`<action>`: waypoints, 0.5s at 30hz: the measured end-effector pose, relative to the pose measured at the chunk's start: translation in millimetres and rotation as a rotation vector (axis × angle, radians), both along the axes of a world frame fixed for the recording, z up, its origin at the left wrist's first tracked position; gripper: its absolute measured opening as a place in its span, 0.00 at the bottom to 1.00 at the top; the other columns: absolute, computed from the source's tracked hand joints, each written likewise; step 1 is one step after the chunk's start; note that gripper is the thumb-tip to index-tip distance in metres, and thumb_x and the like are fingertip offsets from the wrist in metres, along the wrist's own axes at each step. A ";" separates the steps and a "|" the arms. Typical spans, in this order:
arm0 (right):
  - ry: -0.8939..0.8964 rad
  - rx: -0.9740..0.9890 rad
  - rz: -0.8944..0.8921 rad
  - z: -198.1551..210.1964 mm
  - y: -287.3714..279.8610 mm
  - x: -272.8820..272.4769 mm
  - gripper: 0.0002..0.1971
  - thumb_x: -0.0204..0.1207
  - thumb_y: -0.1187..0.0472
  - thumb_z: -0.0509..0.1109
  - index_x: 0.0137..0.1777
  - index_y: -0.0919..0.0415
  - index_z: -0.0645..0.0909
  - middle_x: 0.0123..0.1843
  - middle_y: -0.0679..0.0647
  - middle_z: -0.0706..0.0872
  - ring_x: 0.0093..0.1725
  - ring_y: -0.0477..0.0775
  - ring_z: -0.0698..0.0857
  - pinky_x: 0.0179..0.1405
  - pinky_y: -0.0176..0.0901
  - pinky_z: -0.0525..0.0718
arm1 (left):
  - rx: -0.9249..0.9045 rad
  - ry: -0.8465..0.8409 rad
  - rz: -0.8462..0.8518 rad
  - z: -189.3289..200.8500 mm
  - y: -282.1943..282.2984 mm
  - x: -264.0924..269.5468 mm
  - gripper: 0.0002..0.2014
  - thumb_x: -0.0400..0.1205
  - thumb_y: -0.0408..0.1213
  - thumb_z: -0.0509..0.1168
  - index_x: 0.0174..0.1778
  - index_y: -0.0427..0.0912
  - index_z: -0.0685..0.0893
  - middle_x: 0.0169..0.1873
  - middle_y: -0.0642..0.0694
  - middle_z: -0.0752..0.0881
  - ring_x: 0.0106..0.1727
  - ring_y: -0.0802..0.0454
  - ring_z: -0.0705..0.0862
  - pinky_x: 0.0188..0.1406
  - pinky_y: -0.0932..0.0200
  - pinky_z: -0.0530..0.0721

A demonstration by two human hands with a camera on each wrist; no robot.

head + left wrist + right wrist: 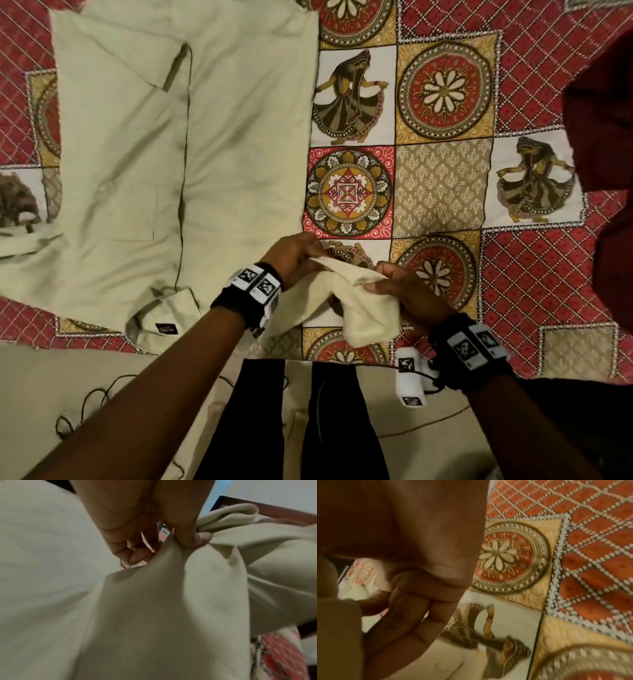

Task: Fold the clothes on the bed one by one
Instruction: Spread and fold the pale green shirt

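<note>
Both hands busy at the near edge of the bed: left hand [294, 261] pinching a bunched fold of a small cream cloth [356, 308], thumb [197, 539] pressed into the fabric; right hand [404, 287] gripping the cloth's other end, fingers curled round it. Cloth lifted between the two hands, its loose end drooping over the patterned bedspread [442, 192]. Just to the left, spread flat on the bedspread, a pale green shirt [171, 154], dark label showing at its near collar. At the right edge, a dark red garment [606, 144], only partly in view. Near the right wrist, close up, flower medallions and red lattice of the bedspread.
</note>
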State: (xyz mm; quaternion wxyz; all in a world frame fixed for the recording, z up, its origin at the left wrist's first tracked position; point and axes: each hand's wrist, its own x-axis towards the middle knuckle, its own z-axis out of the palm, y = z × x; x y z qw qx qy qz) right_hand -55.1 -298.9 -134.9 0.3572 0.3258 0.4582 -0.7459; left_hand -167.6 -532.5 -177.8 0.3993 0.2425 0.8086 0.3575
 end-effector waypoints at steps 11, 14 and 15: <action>0.069 -0.073 0.347 39.7 -35.3 -10.0 0.35 0.68 0.57 0.86 0.74 0.57 0.75 0.60 0.57 0.91 0.52 0.53 0.92 0.53 0.45 0.88 | 0.033 -0.375 0.668 -8.8 -26.3 -7.6 0.10 0.83 0.35 0.71 0.43 0.57 0.90 0.40 0.59 0.90 0.41 0.67 0.85 0.51 0.60 0.82; 0.280 0.551 0.776 43.0 -4.8 -22.8 0.22 0.69 0.55 0.84 0.62 0.52 0.82 0.56 0.54 0.91 0.55 0.58 0.89 0.54 0.53 0.85 | 0.012 -0.178 0.596 -14.1 -33.4 0.6 0.22 0.72 0.48 0.80 0.60 0.58 0.82 0.58 0.54 0.85 0.58 0.61 0.82 0.62 0.57 0.81; 0.309 0.710 0.779 47.0 12.0 -28.3 0.17 0.71 0.57 0.81 0.59 0.51 0.83 0.55 0.56 0.90 0.53 0.60 0.89 0.53 0.54 0.85 | -0.034 -0.018 0.542 -13.7 -37.6 3.8 0.28 0.68 0.55 0.80 0.63 0.58 0.80 0.62 0.51 0.84 0.61 0.55 0.81 0.63 0.54 0.80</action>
